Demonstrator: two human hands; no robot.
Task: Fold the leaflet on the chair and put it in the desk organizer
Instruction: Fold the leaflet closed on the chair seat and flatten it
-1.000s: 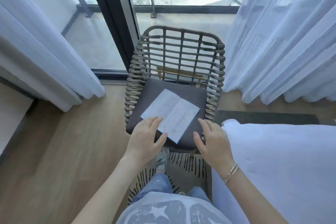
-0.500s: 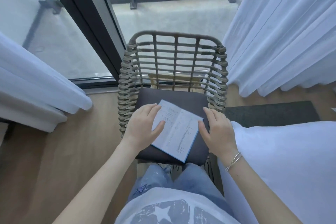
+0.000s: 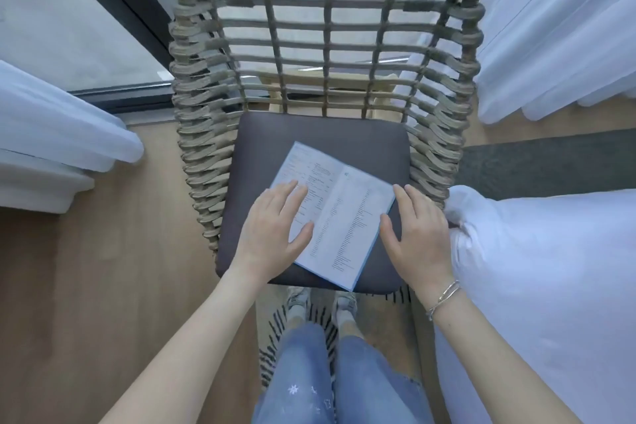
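A white printed leaflet (image 3: 344, 213) lies open and flat on the dark grey seat cushion (image 3: 344, 134) of a woven rope chair (image 3: 203, 86). Its centre crease runs diagonally. My left hand (image 3: 272, 234) rests palm down on the leaflet's left page, fingers spread. My right hand (image 3: 418, 237) lies on the cushion at the leaflet's right edge, thumb touching the paper's border, fingers apart. Neither hand grips the paper. The desk organizer is not in view.
White bedding (image 3: 537, 286) bulges against the chair's right side. Sheer curtains hang at left (image 3: 62, 127) and right (image 3: 550, 31). A glass balcony door (image 3: 86, 34) stands behind the chair. A striped rug (image 3: 275, 320) and my feet lie under the chair's front.
I have come closer to the chair, so it fills the view. My left hand slid further onto the left page; my right hand settled at the right edge.
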